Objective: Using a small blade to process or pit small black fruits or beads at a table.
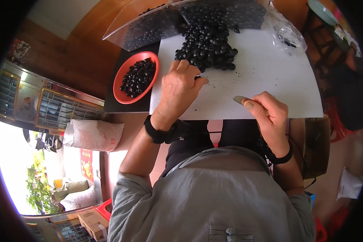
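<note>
Small black rounded pieces with holes, like beads or moulded parts, lie in a heap [207,44] on the white board [286,88] in front of me. At the near edge of that heap, my left hand [179,82] is closed, fingers curled, with one small black piece [197,77] between thumb and fingertips. My right hand [268,111] hovers over the board's near right part, closed around a small short blade [239,99]. The blade's tip points left, apart from the pieces; its handle is hidden in my fist.
A red-orange oval bowl [117,86] of black pieces stands left of the board. Behind the heap is a clear plastic bin [121,34] with many more. Clear plastic wrap [288,36] lies at the back right. Black specks dot the board. A white sack [94,135] sits at the left.
</note>
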Motion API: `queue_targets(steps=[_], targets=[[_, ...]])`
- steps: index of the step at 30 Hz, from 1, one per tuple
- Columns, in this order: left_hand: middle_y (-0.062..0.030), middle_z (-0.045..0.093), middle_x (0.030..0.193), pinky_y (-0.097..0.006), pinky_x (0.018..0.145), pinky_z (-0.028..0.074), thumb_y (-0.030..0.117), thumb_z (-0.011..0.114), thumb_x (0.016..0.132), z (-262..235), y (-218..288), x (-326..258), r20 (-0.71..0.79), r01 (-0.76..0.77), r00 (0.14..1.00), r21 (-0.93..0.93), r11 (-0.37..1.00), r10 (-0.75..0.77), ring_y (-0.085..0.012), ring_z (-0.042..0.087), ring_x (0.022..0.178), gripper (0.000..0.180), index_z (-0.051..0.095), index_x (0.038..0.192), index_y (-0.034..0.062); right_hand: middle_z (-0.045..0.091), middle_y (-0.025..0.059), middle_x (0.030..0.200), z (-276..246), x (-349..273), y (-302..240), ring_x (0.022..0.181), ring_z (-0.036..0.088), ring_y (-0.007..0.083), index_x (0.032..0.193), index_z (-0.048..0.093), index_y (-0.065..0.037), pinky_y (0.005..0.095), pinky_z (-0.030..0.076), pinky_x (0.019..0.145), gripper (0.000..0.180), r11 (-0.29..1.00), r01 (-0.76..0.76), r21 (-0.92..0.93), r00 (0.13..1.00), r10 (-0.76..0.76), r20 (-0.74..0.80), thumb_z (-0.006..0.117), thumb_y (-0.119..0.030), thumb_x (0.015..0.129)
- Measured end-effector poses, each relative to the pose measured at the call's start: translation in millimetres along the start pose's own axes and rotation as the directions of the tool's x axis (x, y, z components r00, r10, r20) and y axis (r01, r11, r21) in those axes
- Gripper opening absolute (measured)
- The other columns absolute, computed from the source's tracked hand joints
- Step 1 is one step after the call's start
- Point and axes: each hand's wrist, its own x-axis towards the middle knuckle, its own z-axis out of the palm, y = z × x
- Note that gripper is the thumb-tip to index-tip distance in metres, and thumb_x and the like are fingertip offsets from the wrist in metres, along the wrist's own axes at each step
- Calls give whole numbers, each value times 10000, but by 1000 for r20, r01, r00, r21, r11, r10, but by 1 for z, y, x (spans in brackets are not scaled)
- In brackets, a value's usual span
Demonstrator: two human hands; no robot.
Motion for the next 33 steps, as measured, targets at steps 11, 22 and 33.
queue_targets(steps=[11, 22, 33], targets=[[-92, 695, 961, -392, 810, 536, -53, 748, 817, -34, -12, -35, 116, -2, 993, -206, 979, 26, -278, 625, 941, 166, 751, 966, 20, 620, 28, 700, 1, -1, 5, 598, 514, 131, 844, 709, -15, 297, 388, 543, 182, 998, 62, -26, 998, -62, -13, 787, -138, 954], [-85, 668, 887, -375, 764, 530, -4, 785, 840, -24, -9, -45, -41, 171, 982, -200, 965, -182, -253, 644, 891, 165, 732, 993, 25, 629, 34, 709, 0, -1, 0, 609, 526, 140, 847, 714, -18, 302, 398, 554, 179, 995, 77, -62, 997, -77, -3, 782, -142, 957], [-106, 616, 891, -421, 751, 527, 15, 782, 812, -26, -8, -45, 12, 3, 1000, -28, 1000, -3, -305, 597, 908, 177, 722, 979, 13, 620, 39, 699, 2, -1, 2, 602, 524, 151, 844, 700, -17, 311, 397, 549, 173, 992, 97, -80, 995, -98, -11, 785, -125, 950]])
